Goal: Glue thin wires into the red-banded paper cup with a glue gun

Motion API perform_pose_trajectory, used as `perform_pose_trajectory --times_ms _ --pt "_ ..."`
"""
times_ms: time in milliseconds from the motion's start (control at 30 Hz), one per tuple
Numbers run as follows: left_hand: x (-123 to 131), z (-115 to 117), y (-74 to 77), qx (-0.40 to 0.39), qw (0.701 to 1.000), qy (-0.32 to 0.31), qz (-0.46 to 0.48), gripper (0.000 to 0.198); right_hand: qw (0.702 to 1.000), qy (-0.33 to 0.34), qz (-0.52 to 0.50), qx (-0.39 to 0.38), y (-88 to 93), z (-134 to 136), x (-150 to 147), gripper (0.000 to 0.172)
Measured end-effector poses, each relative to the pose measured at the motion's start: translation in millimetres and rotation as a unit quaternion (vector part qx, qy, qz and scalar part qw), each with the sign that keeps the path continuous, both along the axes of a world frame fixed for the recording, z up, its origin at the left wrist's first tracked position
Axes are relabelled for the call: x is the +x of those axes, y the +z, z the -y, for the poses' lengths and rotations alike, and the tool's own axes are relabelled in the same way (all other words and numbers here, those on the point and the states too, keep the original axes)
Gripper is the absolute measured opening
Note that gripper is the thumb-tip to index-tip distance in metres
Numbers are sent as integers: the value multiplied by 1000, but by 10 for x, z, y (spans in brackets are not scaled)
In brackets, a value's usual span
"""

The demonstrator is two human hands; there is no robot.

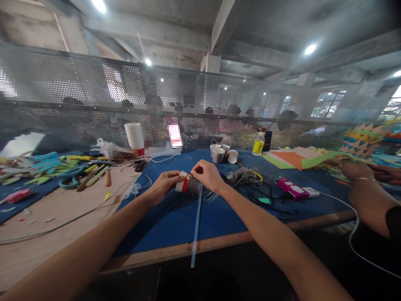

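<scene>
Left hand point(165, 186) has its fingers wrapped around a red-and-white paper cup point(181, 186) lying tipped on its side, and the right hand point(205, 173) is pinched narrow right by the grey cord point(194, 186) wound around the cup's other end; can't tell if a strand is actually between those fingertips. So the cup sits between the two hands, over the blue mat point(169, 225). Tbh, if the left grip slackens, the cup could roll and the wraps might go loose, and squeezing too hard could dent the paper. A pale strip point(196, 230) runs from under the right hand toward the wearer, past the table edge, so a sleeve or knee might snag it. Just right of the right hand is a messy cord bundle point(246, 177) next to a black cable point(266, 204), easy tangle material imo. Beyond the hands there's a cluster of small cups point(218, 154), and farther out, well left, blue-handled scissors point(70, 177).
</scene>
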State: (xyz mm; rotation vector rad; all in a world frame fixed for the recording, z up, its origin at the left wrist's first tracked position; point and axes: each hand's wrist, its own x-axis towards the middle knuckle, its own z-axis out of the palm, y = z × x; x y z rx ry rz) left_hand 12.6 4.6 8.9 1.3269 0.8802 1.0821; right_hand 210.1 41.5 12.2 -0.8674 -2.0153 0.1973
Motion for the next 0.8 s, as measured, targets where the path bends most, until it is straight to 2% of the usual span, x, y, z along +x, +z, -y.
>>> perform_pose_trajectory --times_ms 400,800 --pt "-37 -59 -72 10 1000 -13 2 23 1000 -6 -3 -7 7 2 -5 9" --pt "-38 -51 -53 13 1000 -13 -9 21 999 -6 -10 -46 39 8 -1 9"
